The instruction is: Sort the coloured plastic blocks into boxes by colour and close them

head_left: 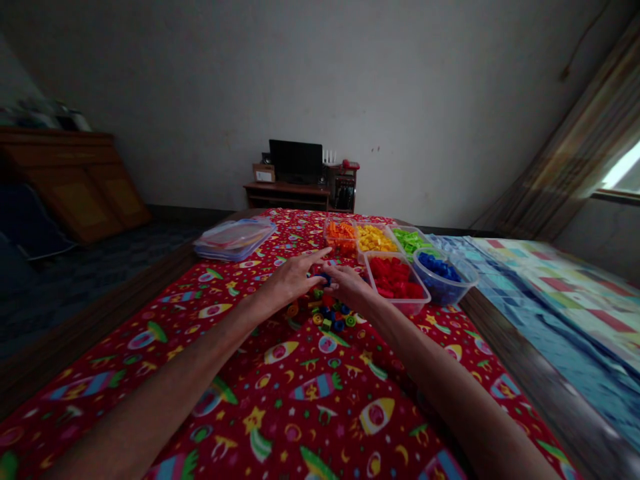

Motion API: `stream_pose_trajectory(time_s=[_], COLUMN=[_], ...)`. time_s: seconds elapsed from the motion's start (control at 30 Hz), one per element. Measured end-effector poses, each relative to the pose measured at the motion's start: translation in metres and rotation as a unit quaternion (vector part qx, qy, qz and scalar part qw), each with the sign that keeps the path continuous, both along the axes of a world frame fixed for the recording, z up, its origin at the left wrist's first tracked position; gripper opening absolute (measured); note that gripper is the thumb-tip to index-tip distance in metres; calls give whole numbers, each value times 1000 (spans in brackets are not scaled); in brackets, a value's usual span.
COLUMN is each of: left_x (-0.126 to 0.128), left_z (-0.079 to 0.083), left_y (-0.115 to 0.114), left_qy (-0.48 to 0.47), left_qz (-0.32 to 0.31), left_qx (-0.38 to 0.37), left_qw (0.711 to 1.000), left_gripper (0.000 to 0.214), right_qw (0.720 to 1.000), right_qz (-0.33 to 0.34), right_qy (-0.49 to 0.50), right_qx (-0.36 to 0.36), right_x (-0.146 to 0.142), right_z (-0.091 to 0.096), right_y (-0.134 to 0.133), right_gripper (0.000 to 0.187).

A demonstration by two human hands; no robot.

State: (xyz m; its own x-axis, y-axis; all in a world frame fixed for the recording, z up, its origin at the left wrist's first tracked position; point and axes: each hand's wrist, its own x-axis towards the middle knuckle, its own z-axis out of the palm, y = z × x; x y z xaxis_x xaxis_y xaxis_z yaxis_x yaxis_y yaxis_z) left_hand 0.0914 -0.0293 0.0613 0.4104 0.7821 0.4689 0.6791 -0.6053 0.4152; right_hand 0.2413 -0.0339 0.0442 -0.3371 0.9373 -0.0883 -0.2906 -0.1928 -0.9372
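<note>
**Left hand** (287, 280): The fingers are held partly spread, with the index finger (320, 255) stretched forward. Whether anything is gripped cannot be told.

**Right hand** (350, 287): The fingers are loosely curved toward the left hand, and are just beside a small blue plastic piece (325, 279). Whether that piece is held cannot be told.

**Small blue plastic piece:** It is seen between the two hands, partly hidden by the fingers.

**Loose pieces:** A scattered heap of small multicoloured plastic pieces (327, 317) is laid just below the hands.

**Containers:** A clear plastic tray of red pieces (395, 280) and a clear round bowl of blue pieces (443, 283) are placed right of the hands. Clear trays of orange pieces (340, 237), yellow pieces (375, 239) and green pieces (410, 240) are lined up beyond them.

**Surface:** Everything is laid on a red rocket-print bedspread (280, 400).
</note>
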Motion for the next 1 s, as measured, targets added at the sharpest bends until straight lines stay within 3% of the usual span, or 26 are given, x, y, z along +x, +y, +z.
stream_pose_trajectory(time_s=[0.17, 0.33, 0.4, 0.53, 0.73, 0.87, 1.0], left_x=[-35, -76, -80, -75, -79, -86, -92], left_z=[2, -9, -13, -16, -22, -28, -30], left_y=[17, 35, 36, 35, 41, 49, 54], left_qy=[72, 216, 244, 263, 247, 150, 82], left_qz=[78, 127, 125, 124, 134, 158, 129], left_qx=[0, -129, -149, -116, -133, -151, -143], left_qw=[994, 960, 950, 950, 950, 964, 978], left_gripper=[43, 39, 38, 41, 36, 35, 35], right_qw=[998, 997, 997, 997, 997, 996, 996], right_qz=[-33, -50, -47, -34, -31, -30, -30], right_qy=[-46, -56, -63, -67, -68, -72, -73], right_qx=[-2, 9, 18, 29, 34, 38, 41], right_x=[3, 3, 3, 1, 0, 0, -1], right_z=[0, 0, 0, -1, -1, -3, -4], right_y=[4, 4, 3, 2, 1, 2, 2], right_gripper=[14, 13, 14, 12, 14, 16, 16])
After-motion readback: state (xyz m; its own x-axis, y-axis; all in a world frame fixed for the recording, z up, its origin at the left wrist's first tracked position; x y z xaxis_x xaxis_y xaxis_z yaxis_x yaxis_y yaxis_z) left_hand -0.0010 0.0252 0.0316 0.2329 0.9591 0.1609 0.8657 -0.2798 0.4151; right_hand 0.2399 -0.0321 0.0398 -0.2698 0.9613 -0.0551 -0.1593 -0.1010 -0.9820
